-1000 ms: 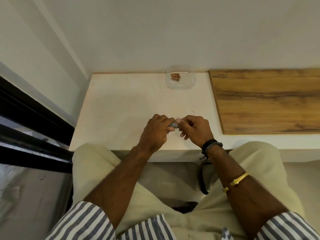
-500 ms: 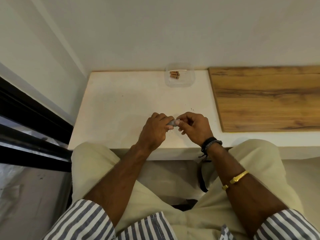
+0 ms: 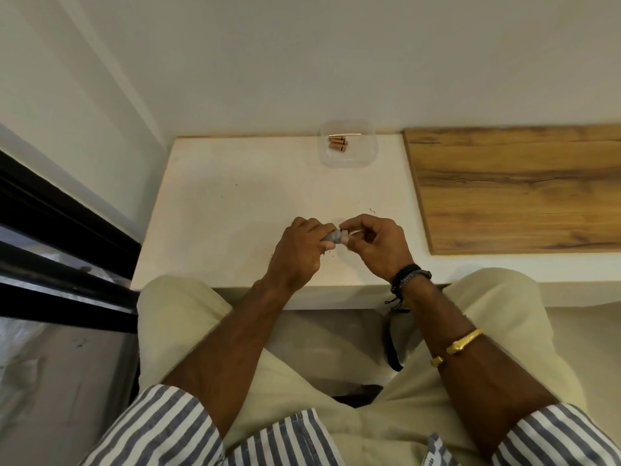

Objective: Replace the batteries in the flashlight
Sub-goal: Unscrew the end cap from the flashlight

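A small grey flashlight (image 3: pixel 332 236) is held just above the near part of the white counter (image 3: pixel 235 203). My left hand (image 3: pixel 299 253) grips its body, which is mostly hidden in the fist. My right hand (image 3: pixel 373 245) pinches the flashlight's exposed end with thumb and fingertips. A few copper-coloured batteries (image 3: pixel 337 143) lie in a clear plastic container (image 3: pixel 349 158) at the counter's far edge, against the wall.
A wooden board (image 3: pixel 517 190) covers the counter's right part. A dark window frame (image 3: pixel 60 237) runs along the left. My knees in pale trousers sit under the counter's front edge. A black strap (image 3: pixel 391 341) hangs from my right wrist.
The hands stay together on the flashlight. My right fingers have shifted their pinch on its end and a little more of the grey end shows between the hands.
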Action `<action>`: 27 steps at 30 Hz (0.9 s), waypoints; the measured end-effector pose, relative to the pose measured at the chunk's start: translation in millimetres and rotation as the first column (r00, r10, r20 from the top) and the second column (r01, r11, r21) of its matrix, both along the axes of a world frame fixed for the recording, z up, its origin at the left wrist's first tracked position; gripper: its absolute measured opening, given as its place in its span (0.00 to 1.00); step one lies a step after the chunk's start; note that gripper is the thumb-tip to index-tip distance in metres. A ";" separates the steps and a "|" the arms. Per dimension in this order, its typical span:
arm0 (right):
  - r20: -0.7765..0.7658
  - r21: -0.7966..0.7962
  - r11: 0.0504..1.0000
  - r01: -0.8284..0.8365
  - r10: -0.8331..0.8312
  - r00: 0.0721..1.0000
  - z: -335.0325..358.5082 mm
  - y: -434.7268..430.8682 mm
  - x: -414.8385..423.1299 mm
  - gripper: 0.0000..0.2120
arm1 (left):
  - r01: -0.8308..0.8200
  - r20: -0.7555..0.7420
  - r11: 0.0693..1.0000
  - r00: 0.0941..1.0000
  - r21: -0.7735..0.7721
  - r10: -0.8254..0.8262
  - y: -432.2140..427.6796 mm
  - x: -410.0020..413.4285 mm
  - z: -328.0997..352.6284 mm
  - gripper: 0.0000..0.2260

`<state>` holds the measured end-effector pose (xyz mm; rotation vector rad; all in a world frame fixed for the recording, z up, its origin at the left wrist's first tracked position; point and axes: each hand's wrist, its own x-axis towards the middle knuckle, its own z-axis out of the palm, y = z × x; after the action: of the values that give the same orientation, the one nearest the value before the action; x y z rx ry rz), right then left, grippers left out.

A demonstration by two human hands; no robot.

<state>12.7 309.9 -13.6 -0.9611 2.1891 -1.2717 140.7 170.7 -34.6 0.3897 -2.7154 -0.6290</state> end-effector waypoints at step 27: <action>0.133 -0.041 0.968 0.246 -0.238 0.962 -8.3 6.7 -15.0 0.13 | -0.104 -0.066 0.977 0.991 0.185 0.118 -2.5 -0.3 -3.9 0.12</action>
<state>-2.3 316.6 -21.9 -0.6259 2.2314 -1.4697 140.3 168.2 -38.6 0.5468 -2.5512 -0.8447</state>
